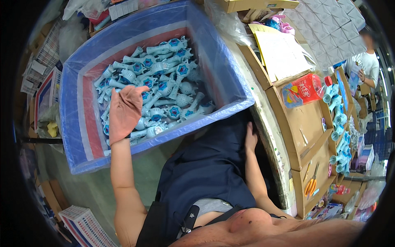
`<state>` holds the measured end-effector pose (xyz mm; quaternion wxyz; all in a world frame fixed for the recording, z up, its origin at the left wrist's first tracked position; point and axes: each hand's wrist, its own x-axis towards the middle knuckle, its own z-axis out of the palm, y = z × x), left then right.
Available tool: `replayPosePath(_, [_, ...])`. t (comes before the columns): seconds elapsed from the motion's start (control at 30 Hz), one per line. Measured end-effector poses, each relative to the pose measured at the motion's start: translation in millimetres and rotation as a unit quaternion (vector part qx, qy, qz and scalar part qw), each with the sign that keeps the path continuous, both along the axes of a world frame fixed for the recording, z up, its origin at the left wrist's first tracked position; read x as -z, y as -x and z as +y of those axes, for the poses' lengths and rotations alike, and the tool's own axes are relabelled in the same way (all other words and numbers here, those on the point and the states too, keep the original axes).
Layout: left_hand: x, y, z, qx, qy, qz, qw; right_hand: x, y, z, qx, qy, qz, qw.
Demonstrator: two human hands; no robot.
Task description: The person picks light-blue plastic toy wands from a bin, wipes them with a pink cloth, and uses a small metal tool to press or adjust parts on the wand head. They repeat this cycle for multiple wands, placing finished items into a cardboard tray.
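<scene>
Cluttered workshop, head view: cardboard trays (302, 123) line the bench (271, 148) at right; co-worker (365, 68) stands beyond; grey-green floor (92, 189) shows at lower left. Blue plastic-lined bin (74, 111) stands ahead, banded red and white inside; many pale-blue, star-headed toy wands (165, 85) lie heaped in it. Left hand (125, 109) is over the heap's near-left part, covered by a salmon-coloured glove or cloth (123, 125); finger closure and contact cannot be told. Right hand (251, 139), bare, is beside the navy-clothed lap (205, 164), near the bench; no held thing visible, finger spread unclear. Step in hand, judged: reaching among the wands; picking one calls for finding a free handle and clearing its neighbours. Left forearm (122, 173) crosses the near rim; open room lies above the heap; gap between lap and bench looks tight.
</scene>
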<state>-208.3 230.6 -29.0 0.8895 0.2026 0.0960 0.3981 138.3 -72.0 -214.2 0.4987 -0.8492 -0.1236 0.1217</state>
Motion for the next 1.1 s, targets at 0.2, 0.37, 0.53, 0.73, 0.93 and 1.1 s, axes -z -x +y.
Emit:
replayPosePath(0.2, [0.7, -2.1, 1.1, -0.022, 0.004, 0.04, 0.999, -78.4, 34.1, 35.9, -0.296, 0.231, -0.124, 0.918])
replayPosePath(0.37, [2.1, -0.4, 2.9, -0.025, 0.004, 0.032, 0.999, -99.2, 95.0, -15.7, -0.699, 0.047, 0.137, 0.701])
replayPosePath(0.53, [6.3, -1.6, 4.3, -0.036, 0.064, 0.009, 0.997, -38.4, 32.5, -54.4, -0.203, 0.148, 0.293, 0.922])
replayPosePath(0.73, [3.8, -5.0, 3.5, -0.003, 0.024, 0.007, 1.0, 51.1, 19.6, -48.6, -0.07, 0.197, 0.127, 0.97])
replayPosePath(0.93, [3.1, -8.5, 3.9, -0.015, 0.002, 0.042, 0.999, 76.4, 31.2, 13.4, -0.156, 0.335, 0.06, 0.927])
replayPosePath(1.1, [4.8, -9.6, 3.0, 0.011, -0.021, 0.052, 0.998, 72.4, 28.3, 1.2, -0.205, 0.39, 0.065, 0.896])
